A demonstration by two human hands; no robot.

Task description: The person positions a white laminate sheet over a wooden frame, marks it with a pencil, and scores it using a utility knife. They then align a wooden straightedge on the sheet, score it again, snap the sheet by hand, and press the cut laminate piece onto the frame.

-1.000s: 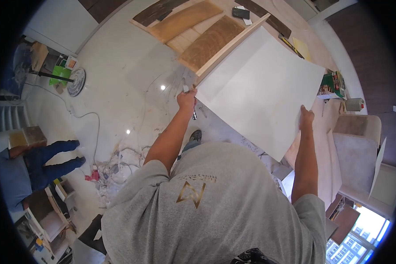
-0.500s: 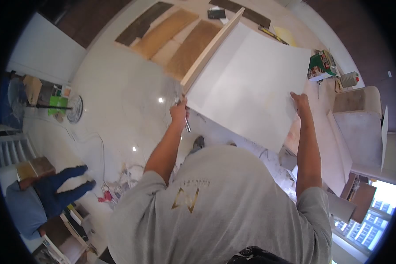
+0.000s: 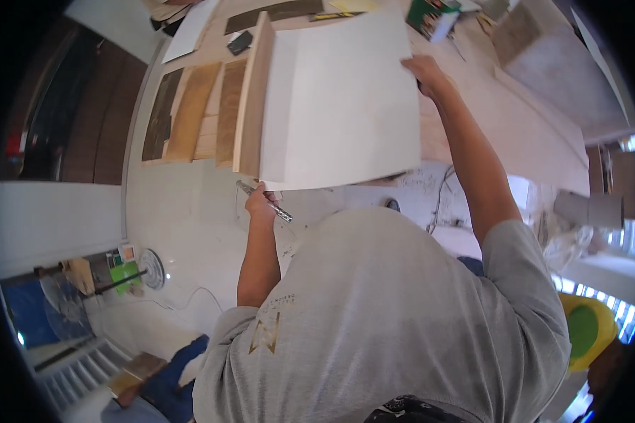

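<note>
A large white panel [image 3: 346,106] with an upright wooden board [image 3: 252,99] along its left edge is held out in front of me. My left hand [image 3: 261,201] is closed at the panel's near left corner. It also grips a slim silver metal tool [image 3: 282,213], whose exact kind I cannot make out. At the panel's right edge, my right hand [image 3: 425,74] is closed on the sheet, fingers partly hidden beneath it.
Wooden strips [image 3: 194,113] lie on the worktable [image 3: 473,127], left of the panel. A yellow-and-black tool [image 3: 335,15], a dark small box [image 3: 240,42] and a green box [image 3: 430,17] are beyond. A fan [image 3: 63,289] and another person's legs [image 3: 180,374] are lower left.
The view has turned toward the left. The panel, held in both hands, now sits squarer to me, over the worktable. Both hands keep their grip.
</note>
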